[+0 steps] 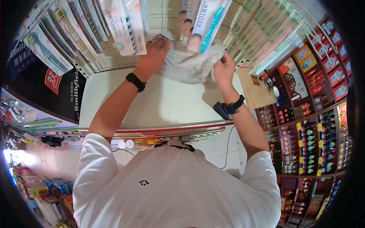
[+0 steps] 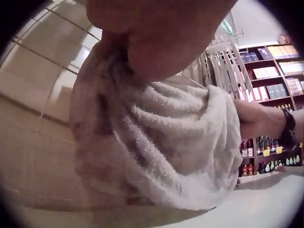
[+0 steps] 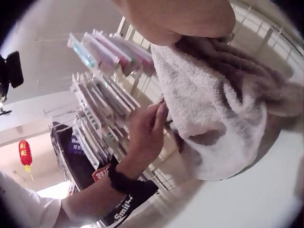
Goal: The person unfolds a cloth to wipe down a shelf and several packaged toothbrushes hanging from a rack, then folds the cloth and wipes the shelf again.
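A greyish-white terry towel (image 1: 186, 68) hangs bunched between my two hands over the white shelf (image 1: 133, 108). My left hand (image 1: 156, 53) grips its left end near the wire back panel, with fingers over the cloth. At the right end, my right hand (image 1: 224, 70) pinches the towel's edge between thumb and fingers. The left wrist view shows the towel (image 2: 175, 137) draped in folds below the left hand, its lower edge close over the shelf. In the right wrist view the cloth (image 3: 204, 99) falls from the right hand, and my left hand (image 3: 146, 133) shows beyond it.
Hanging toothbrush packs (image 1: 123, 28) crowd the upper left, and a KEDIMR pack (image 1: 209, 24) hangs in front of the towel. More packs (image 1: 262, 30) hang at the right. A black Smithfield panel (image 1: 45, 81) bounds the left side; bottle shelves (image 1: 304, 148) stand at right.
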Tool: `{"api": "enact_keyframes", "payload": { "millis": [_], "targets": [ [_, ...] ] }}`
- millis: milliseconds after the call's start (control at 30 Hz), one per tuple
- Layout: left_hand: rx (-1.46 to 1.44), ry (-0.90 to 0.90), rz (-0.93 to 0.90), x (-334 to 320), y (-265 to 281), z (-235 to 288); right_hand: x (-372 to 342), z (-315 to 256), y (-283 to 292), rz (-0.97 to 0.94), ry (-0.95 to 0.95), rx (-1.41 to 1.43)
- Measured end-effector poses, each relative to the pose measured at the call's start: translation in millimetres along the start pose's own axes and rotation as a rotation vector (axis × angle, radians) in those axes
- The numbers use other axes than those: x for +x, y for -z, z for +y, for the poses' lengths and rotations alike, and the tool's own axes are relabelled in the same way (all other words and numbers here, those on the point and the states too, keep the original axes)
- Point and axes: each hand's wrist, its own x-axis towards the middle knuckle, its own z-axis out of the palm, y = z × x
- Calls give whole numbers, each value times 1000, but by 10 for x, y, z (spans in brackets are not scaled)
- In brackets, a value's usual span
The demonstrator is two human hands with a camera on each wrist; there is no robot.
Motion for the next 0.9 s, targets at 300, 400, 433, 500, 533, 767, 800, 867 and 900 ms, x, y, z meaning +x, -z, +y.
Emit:
{"api": "enact_keyframes", "payload": {
  "millis": [300,400,433,500,533,767,800,867,900],
  "targets": [
    [-82,154,-71,-351,71,-250,54,25,-702,-120,312,-467],
    [76,125,-182,-322,-35,-203,151,187,-782,-171,423,-892],
    [76,126,-182,-308,-72,-200,159,166,-801,-172,424,-892],
    [19,133,-46,-283,-125,-194,161,95,-827,-364,276,-1085],
    [18,136,-50,-253,-157,-193,178,93,-823,-369,274,-1085],
    [-241,163,-395,-92,-499,-522,694,407,-783,-661,105,-890],
    [-300,147,-459,-84,-509,-574,871,732,-781,-702,73,-775],
    [-308,118,-383,-102,-466,-620,1019,1073,-735,-732,109,-609],
    [-315,91,-310,-108,-441,-628,877,798,-750,-729,110,-610]
  ]
}}
